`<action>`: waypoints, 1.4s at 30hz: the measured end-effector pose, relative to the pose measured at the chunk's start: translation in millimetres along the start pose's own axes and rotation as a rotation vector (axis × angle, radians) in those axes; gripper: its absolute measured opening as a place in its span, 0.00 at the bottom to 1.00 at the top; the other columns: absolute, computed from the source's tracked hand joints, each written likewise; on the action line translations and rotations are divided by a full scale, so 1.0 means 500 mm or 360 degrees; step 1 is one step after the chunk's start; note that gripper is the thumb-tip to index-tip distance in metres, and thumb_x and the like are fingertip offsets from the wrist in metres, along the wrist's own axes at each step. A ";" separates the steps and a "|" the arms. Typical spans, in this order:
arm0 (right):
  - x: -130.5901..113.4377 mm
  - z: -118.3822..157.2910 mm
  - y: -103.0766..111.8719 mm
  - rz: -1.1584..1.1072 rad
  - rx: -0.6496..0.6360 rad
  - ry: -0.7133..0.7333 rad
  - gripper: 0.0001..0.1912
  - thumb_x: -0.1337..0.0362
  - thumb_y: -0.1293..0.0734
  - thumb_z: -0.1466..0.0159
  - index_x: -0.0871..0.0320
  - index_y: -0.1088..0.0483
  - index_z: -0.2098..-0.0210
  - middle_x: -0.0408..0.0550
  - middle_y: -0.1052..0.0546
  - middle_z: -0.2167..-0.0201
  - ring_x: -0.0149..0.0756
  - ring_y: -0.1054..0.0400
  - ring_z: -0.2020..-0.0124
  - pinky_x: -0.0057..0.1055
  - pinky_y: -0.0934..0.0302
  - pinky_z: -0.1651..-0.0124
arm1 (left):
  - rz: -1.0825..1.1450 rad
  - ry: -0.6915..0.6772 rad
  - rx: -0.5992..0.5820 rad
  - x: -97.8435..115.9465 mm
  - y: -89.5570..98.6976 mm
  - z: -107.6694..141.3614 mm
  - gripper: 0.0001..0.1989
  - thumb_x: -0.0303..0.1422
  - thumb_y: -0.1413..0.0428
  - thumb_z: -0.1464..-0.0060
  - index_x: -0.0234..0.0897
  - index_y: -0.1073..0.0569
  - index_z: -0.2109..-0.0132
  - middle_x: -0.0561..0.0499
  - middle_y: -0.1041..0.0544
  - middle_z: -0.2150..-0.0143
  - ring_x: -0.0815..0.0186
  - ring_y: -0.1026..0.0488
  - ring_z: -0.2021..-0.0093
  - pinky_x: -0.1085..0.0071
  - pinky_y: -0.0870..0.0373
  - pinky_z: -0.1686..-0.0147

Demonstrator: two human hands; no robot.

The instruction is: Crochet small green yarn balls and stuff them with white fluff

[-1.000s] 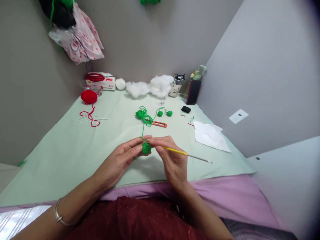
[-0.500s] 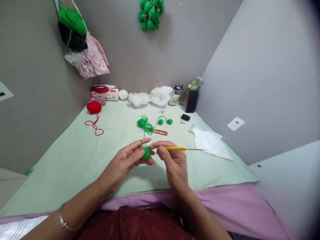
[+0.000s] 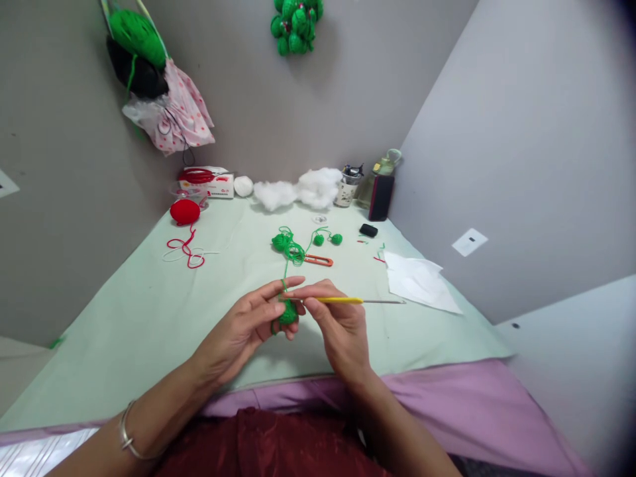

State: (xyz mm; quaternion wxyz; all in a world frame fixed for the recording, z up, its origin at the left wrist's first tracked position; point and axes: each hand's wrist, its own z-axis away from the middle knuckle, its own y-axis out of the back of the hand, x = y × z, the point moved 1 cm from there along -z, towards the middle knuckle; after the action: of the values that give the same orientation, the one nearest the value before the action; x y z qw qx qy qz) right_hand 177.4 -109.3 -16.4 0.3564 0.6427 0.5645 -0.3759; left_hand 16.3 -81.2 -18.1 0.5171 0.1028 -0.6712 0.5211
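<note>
My left hand [image 3: 251,318] pinches a small green crochet piece [image 3: 287,313] between thumb and fingers, with green yarn [image 3: 285,270] running over its raised index finger. In my right hand [image 3: 342,324] is a crochet hook with a yellow grip [image 3: 340,301]. The hook's left tip meets the top of the crochet piece, partly hidden by fingers; its bare metal end points right. Beyond the hands, the yarn leads to a loose green tangle [image 3: 295,252] and a green yarn ball [image 3: 281,242].
Orange thread snips [image 3: 318,260] and two small green balls [image 3: 336,239] lie past the hands. Red yarn [image 3: 185,212] is at left, white stuffing [image 3: 318,188] at the back, white paper [image 3: 420,281] at right. A phone [image 3: 381,198] leans against a bottle.
My right hand has shifted slightly left and down with the hook, bringing its fingers closer to the crochet piece. The piece sits a little lower, and the yarn loop at the index finger looks narrower.
</note>
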 end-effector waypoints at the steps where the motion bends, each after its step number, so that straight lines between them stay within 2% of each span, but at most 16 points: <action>1: 0.001 0.002 -0.001 0.0003 -0.0011 0.0014 0.08 0.63 0.31 0.32 0.51 0.18 0.60 0.47 0.19 0.67 0.38 0.26 0.64 0.36 0.31 0.58 | 0.0033 -0.0002 0.0025 -0.002 -0.001 0.000 0.20 0.31 0.37 0.42 0.37 0.21 0.42 0.47 0.20 0.59 0.69 0.27 0.66 0.73 0.29 0.64; 4: 0.003 0.005 -0.004 0.0022 0.0004 0.0039 0.09 0.64 0.32 0.31 0.50 0.17 0.59 0.47 0.19 0.69 0.40 0.25 0.61 0.39 0.30 0.55 | 0.0079 0.0043 0.0040 -0.008 -0.004 -0.001 0.18 0.31 0.38 0.42 0.37 0.20 0.44 0.48 0.21 0.64 0.71 0.29 0.70 0.75 0.30 0.68; 7: 0.004 0.004 -0.004 -0.0012 0.0047 -0.0014 0.09 0.64 0.32 0.32 0.52 0.18 0.61 0.47 0.18 0.66 0.37 0.25 0.64 0.36 0.30 0.58 | 0.0050 0.0047 0.0010 -0.012 -0.005 0.000 0.12 0.34 0.41 0.37 0.37 0.18 0.49 0.48 0.21 0.64 0.70 0.27 0.70 0.74 0.30 0.69; 10: 0.002 0.001 -0.001 -0.0066 0.0102 -0.0023 0.08 0.65 0.32 0.32 0.52 0.18 0.61 0.47 0.17 0.62 0.34 0.26 0.68 0.34 0.30 0.61 | -0.0004 -0.0006 0.0045 -0.012 -0.003 0.002 0.10 0.34 0.40 0.37 0.38 0.17 0.52 0.47 0.20 0.58 0.67 0.24 0.64 0.72 0.28 0.62; 14: -0.005 0.000 0.001 0.0010 0.0138 0.0091 0.09 0.68 0.32 0.32 0.51 0.18 0.62 0.46 0.16 0.65 0.36 0.26 0.65 0.34 0.31 0.59 | -0.0124 -0.0030 0.0120 -0.013 -0.003 0.004 0.15 0.34 0.36 0.41 0.43 0.18 0.47 0.48 0.19 0.48 0.65 0.23 0.60 0.71 0.29 0.60; 17: -0.008 0.000 0.000 0.0090 0.0108 0.0139 0.10 0.68 0.32 0.32 0.51 0.18 0.61 0.45 0.17 0.66 0.36 0.26 0.65 0.34 0.31 0.60 | -0.0155 -0.0074 0.0191 -0.012 -0.005 0.007 0.17 0.34 0.35 0.42 0.44 0.19 0.46 0.48 0.20 0.45 0.62 0.25 0.51 0.69 0.29 0.52; 19: -0.009 0.002 0.000 0.0106 0.0090 0.0164 0.10 0.68 0.33 0.31 0.51 0.18 0.60 0.46 0.16 0.65 0.36 0.26 0.65 0.34 0.31 0.60 | -0.0144 -0.0087 0.0247 -0.011 -0.007 0.009 0.18 0.34 0.34 0.44 0.44 0.19 0.46 0.48 0.19 0.46 0.63 0.26 0.50 0.70 0.31 0.49; 22: -0.009 0.006 0.001 0.0144 0.0066 0.0244 0.10 0.67 0.33 0.30 0.50 0.18 0.58 0.47 0.16 0.64 0.38 0.26 0.63 0.37 0.31 0.59 | -0.0134 -0.0078 0.0284 -0.012 -0.010 0.012 0.20 0.32 0.33 0.46 0.42 0.19 0.46 0.48 0.18 0.50 0.64 0.25 0.54 0.71 0.32 0.51; 27: -0.006 0.009 0.003 0.0289 0.0094 0.0449 0.13 0.69 0.34 0.30 0.48 0.20 0.53 0.46 0.15 0.60 0.39 0.24 0.61 0.40 0.32 0.56 | 0.0011 -0.0035 0.0153 -0.016 -0.018 0.012 0.13 0.32 0.35 0.44 0.36 0.17 0.51 0.48 0.19 0.59 0.66 0.25 0.62 0.70 0.29 0.55; 30: -0.002 0.009 0.003 0.0294 0.0143 0.0420 0.12 0.69 0.33 0.30 0.48 0.20 0.55 0.46 0.16 0.62 0.39 0.23 0.60 0.40 0.31 0.55 | 0.0083 0.0001 0.0144 -0.019 -0.017 0.012 0.11 0.32 0.36 0.43 0.33 0.17 0.54 0.47 0.20 0.62 0.67 0.25 0.64 0.70 0.27 0.57; 33: -0.002 0.007 0.005 0.0222 0.0151 0.0285 0.09 0.67 0.33 0.30 0.51 0.20 0.58 0.47 0.17 0.62 0.39 0.23 0.60 0.39 0.30 0.56 | 0.0138 0.0008 0.0167 -0.023 -0.010 0.014 0.09 0.31 0.37 0.41 0.33 0.18 0.55 0.47 0.20 0.63 0.66 0.24 0.64 0.70 0.26 0.58; 37: -0.005 0.008 0.014 0.0109 0.0184 0.0112 0.08 0.65 0.33 0.30 0.52 0.19 0.60 0.46 0.18 0.64 0.33 0.27 0.68 0.33 0.31 0.64 | 0.0161 0.0017 0.0185 -0.026 0.001 0.014 0.07 0.30 0.39 0.39 0.33 0.18 0.55 0.48 0.20 0.61 0.67 0.24 0.64 0.72 0.25 0.59; 42: -0.012 0.013 0.018 0.0066 0.0265 0.0143 0.08 0.64 0.33 0.30 0.52 0.19 0.59 0.46 0.19 0.64 0.31 0.30 0.71 0.32 0.32 0.67 | 0.0144 0.0018 0.0175 -0.025 0.003 0.011 0.07 0.30 0.41 0.37 0.33 0.19 0.56 0.48 0.21 0.60 0.68 0.23 0.63 0.74 0.24 0.59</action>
State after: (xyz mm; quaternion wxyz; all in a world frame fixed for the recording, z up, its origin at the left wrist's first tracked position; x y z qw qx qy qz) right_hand 185.3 -119.0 -13.8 0.2837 0.6980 0.5332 -0.3848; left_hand 17.4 -90.0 -28.5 0.4902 0.0978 -0.6426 0.5806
